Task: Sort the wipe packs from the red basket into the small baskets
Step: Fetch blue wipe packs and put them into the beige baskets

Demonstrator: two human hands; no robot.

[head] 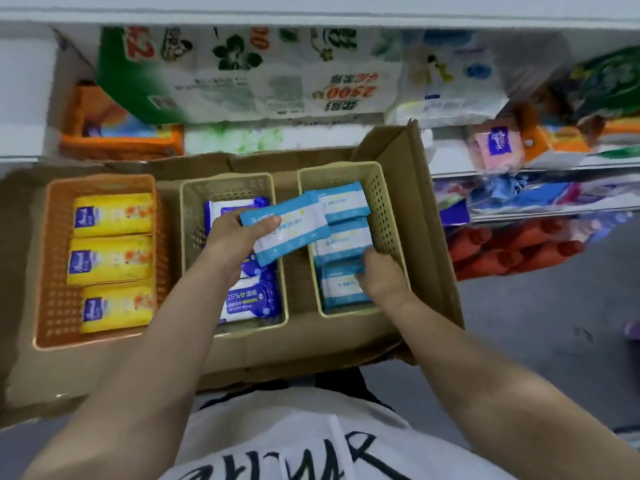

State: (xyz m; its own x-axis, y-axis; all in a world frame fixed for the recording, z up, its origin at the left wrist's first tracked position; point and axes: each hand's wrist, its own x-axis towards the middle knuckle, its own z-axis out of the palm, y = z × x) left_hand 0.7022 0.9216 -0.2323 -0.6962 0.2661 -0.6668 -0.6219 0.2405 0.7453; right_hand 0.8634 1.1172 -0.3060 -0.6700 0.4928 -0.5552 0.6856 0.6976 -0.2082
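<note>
Head view looks down on a flattened cardboard box point(346, 344) that carries three small baskets side by side. Your left hand point(239, 237) grips a light blue wipe pack point(291, 230), thumb on top and fingers curled under it, and holds the pack tilted in the air above the gap between the middle beige basket point(194, 216) and the right beige basket point(381, 202). Your right hand point(381, 275) is down inside the right beige basket, its fingers curled onto the near light blue packs point(341, 282) lying there; whether it pinches one or only presses on it you cannot tell from this angle. More packs of the same light blue kind point(343, 202) lie stacked toward the far end of that basket. The middle basket holds dark blue alcohol wipe packs point(251, 301), partly hidden by your left forearm. The orange basket point(55, 271) on the left holds three yellow packs point(114, 259) in a row, each lying flat. Beyond the box, store shelves point(519, 171) carry tissue bundles point(242, 74) and other wrapped goods.
</note>
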